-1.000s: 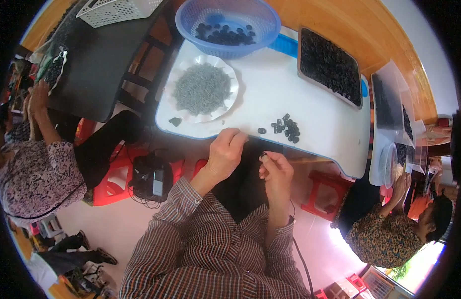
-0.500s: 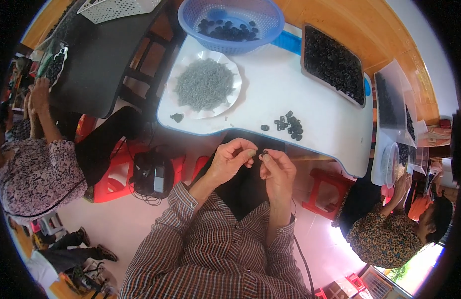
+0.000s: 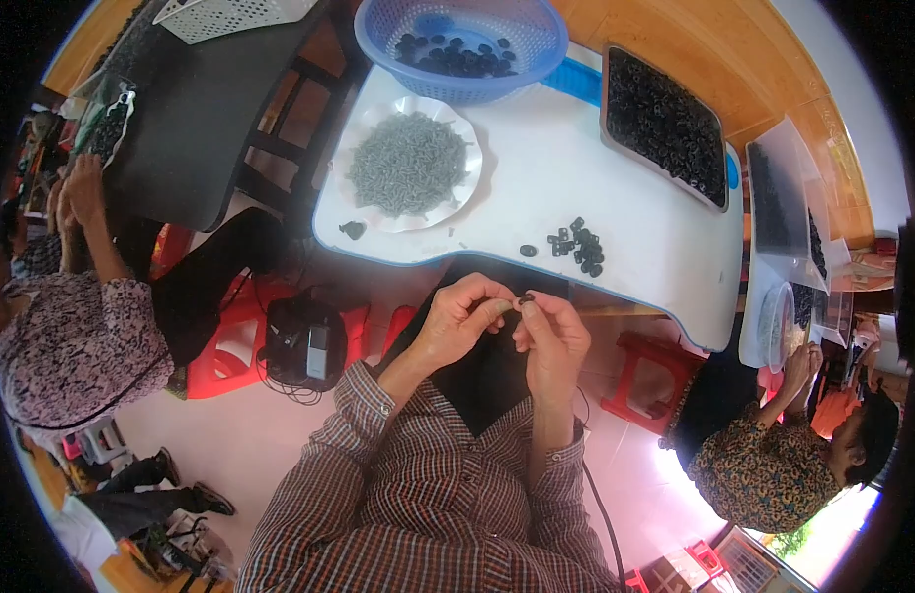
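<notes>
In front of my lap, just off the white table (image 3: 537, 158), my two hands meet at the fingertips. A small black piece (image 3: 526, 298) is pinched between thumb and fingers of my right hand (image 3: 548, 346). My left hand (image 3: 456, 324) is also closed in a pinch, pressed against that piece; what it holds, if anything, is too small to make out. On the table edge beyond my hands lie a small heap of black pieces (image 3: 586, 249) and one single black oval piece (image 3: 528, 251). A white wavy-rimmed plate (image 3: 473, 163) carries a pile of small grey pieces (image 3: 406, 163).
A blue colander (image 3: 457, 89) with black pieces inside stands at the back. A tray (image 3: 665, 178) full of black pieces lies far right. Co-workers sit left (image 3: 82, 336) and right (image 3: 764, 460). Red stools (image 3: 650, 381) flank me; a small dark lump (image 3: 352, 230) lies near the plate.
My left hand has moved slightly right, so its fingertips now touch the black piece in my right hand; before, a gap showed between them.
</notes>
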`<act>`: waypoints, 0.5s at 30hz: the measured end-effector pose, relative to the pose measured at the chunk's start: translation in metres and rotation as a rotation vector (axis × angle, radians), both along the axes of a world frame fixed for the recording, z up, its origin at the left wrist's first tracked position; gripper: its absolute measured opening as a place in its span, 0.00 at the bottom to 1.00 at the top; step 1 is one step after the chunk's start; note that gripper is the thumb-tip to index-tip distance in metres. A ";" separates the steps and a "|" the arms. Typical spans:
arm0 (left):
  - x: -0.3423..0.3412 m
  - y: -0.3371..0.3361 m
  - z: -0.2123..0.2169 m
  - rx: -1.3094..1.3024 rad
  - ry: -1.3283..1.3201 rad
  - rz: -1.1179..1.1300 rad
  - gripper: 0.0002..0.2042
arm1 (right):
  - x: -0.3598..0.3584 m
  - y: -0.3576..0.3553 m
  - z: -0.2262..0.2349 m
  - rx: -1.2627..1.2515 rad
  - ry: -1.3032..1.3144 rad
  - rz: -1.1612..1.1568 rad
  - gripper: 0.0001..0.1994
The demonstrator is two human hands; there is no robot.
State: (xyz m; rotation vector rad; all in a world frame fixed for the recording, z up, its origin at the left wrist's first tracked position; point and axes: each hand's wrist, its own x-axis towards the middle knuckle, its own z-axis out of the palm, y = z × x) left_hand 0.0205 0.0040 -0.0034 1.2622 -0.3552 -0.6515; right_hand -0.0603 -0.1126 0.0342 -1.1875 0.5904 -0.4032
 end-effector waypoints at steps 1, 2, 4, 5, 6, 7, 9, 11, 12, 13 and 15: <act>0.000 0.000 0.000 0.002 0.009 -0.003 0.05 | 0.000 0.000 -0.001 0.000 0.001 0.000 0.07; 0.000 0.000 0.000 0.003 0.019 -0.006 0.05 | -0.001 -0.001 -0.001 -0.015 0.011 0.003 0.07; 0.000 0.000 -0.002 -0.013 0.061 -0.007 0.05 | -0.001 0.000 -0.001 -0.028 0.021 0.008 0.07; 0.000 0.000 -0.003 -0.030 0.103 -0.008 0.05 | 0.000 0.000 0.000 -0.030 0.021 0.010 0.07; 0.000 0.001 -0.004 -0.029 0.103 -0.008 0.05 | 0.000 0.001 0.001 -0.031 0.021 0.012 0.07; 0.000 0.001 -0.005 -0.050 0.155 -0.021 0.06 | 0.000 0.001 0.001 -0.030 0.021 0.012 0.07; 0.001 0.002 -0.005 -0.071 0.207 -0.036 0.06 | 0.000 0.001 0.001 -0.024 0.023 0.008 0.07; 0.001 0.002 -0.004 -0.106 0.260 -0.043 0.07 | 0.000 0.002 0.002 -0.030 0.026 -0.001 0.07; 0.002 0.003 -0.003 -0.106 0.261 -0.042 0.07 | 0.000 0.003 0.003 -0.038 0.029 -0.006 0.07; 0.003 0.003 -0.003 -0.116 0.280 -0.031 0.07 | 0.001 0.003 0.003 -0.039 0.029 -0.006 0.07; 0.002 0.003 -0.003 -0.126 0.300 -0.018 0.07 | -0.001 0.003 0.003 -0.037 0.037 0.025 0.07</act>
